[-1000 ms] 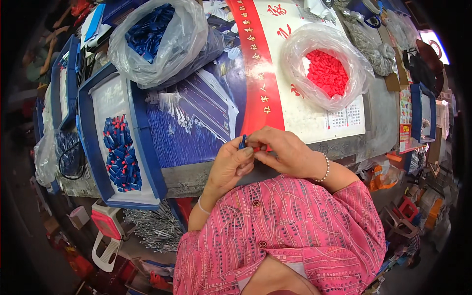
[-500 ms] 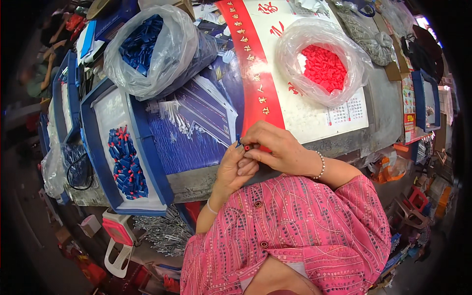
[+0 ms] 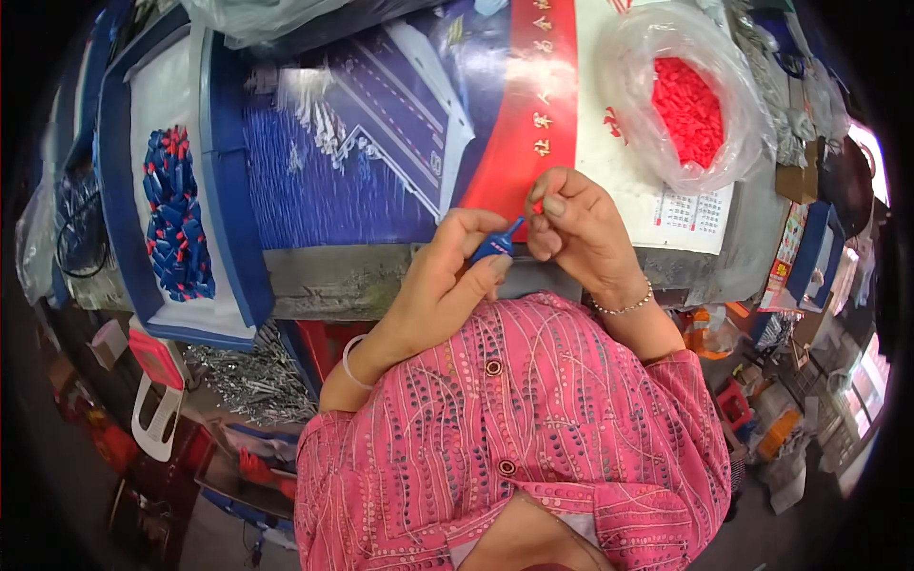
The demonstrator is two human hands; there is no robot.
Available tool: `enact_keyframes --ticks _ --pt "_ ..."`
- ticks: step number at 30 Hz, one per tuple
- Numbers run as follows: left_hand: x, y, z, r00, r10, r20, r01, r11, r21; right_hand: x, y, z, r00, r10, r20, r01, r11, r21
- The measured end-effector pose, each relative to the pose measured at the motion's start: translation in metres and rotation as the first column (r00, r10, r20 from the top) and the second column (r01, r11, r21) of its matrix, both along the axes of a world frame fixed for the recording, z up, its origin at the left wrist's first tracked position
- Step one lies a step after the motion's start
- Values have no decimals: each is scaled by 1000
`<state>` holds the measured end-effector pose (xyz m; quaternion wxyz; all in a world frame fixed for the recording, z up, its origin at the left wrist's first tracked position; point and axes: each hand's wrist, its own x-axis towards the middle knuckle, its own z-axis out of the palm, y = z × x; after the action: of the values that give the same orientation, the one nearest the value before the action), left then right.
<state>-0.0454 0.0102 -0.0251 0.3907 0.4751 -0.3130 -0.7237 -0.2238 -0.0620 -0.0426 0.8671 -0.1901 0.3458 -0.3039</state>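
My left hand (image 3: pixel 433 281) is closed on a small flat blue bottle (image 3: pixel 492 247), holding it between thumb and fingers. The bottle's thin nozzle points up and right, bare of any cap. Just right of it, my right hand (image 3: pixel 595 238) pinches a small red cap (image 3: pixel 538 206) between thumb and fingertips. Nozzle and cap are a little apart. Both hands are over the table's near edge, in front of my chest. In a blue-walled tray (image 3: pixel 249 271) at the left lies a heap of blue bottles with red caps (image 3: pixel 176 228).
An open clear plastic bag (image 3: pixel 624 105) full of red caps (image 3: pixel 687 114) stands at the far right on a printed calendar sheet (image 3: pixel 609 186). Another clear bag (image 3: pixel 276 21) is cut off at the top edge. A red-and-white chair (image 3: pixel 157 381) and a bundle of metal rods (image 3: pixel 257 376) are below left.
My hands were close together and have moved apart. The blue bottle and red cap now show plainly. The view has shifted, so the tray and bags sit higher in it.
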Motion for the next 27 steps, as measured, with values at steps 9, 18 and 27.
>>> enact_keyframes --ticks 9,18,27 --pt "11 8 -16 978 -1 -209 20 996 89 5 2 -7 999 27 38 -31 995 97" --pt "11 5 -14 964 35 -264 -9 995 101 6 -1 -4 996 44 84 -53 993 107" --pt "10 9 -12 950 62 -307 -31 994 107 1 -1 -2 993 109 -34 -112 989 -97"
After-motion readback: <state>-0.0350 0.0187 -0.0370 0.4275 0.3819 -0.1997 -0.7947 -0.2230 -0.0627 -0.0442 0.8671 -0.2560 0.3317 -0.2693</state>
